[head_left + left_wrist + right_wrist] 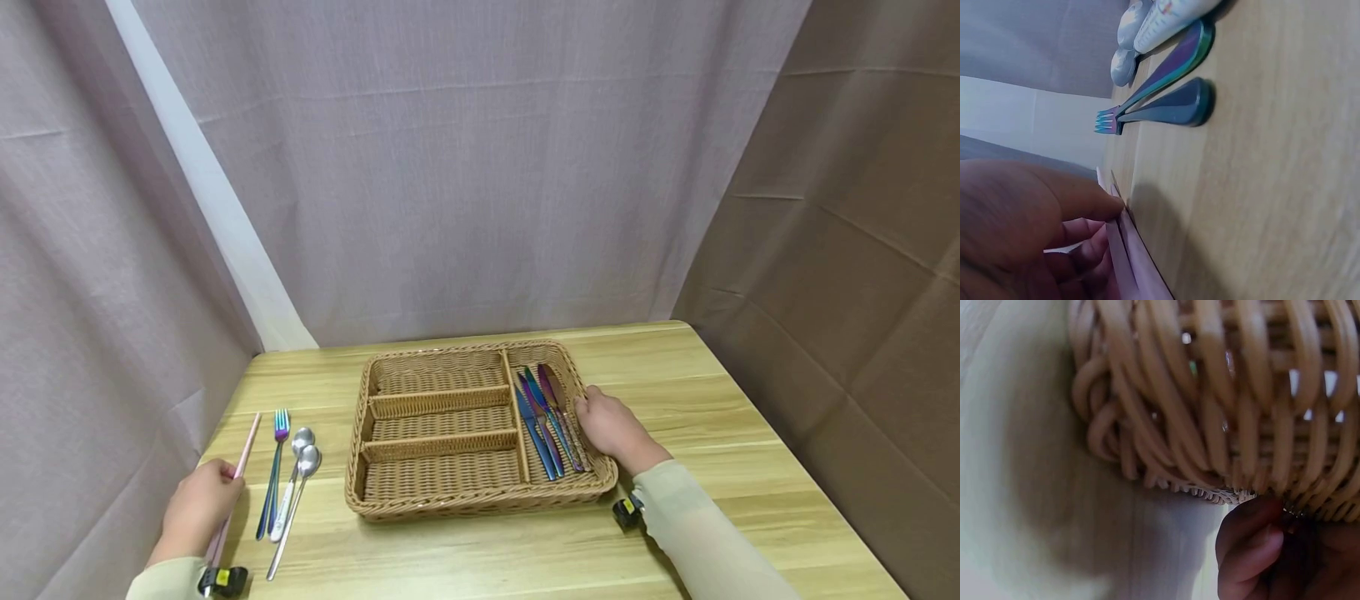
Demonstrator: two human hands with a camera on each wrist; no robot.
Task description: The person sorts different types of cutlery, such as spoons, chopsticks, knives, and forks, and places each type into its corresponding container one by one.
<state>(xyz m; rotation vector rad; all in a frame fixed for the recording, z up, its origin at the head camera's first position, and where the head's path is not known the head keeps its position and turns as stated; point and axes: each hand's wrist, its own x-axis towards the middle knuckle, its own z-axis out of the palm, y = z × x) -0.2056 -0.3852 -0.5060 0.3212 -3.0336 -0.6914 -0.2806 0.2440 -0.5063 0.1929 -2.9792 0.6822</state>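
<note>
My left hand (200, 504) is at the table's left side, pinching a pair of pink chopsticks (1146, 272) between thumb and fingers. The chopsticks lie close to the tabletop, tips pointing away. Just right of them are forks (281, 433) with iridescent blue-purple finish, then two spoons (308, 460), one with a white patterned handle. My right hand (615, 427) grips the right side of a woven basket (480, 505), thumb at the rim and fingers curled against the outer wall. Several iridescent knives (551, 425) lie in the basket's right compartment.
The basket has three stacked compartments on the left, split by woven dividers (442, 446). It stands mid-way on a light wooden table (720, 433). Grey curtains (480, 183) hang behind and at the left, a brown one (862, 292) at the right.
</note>
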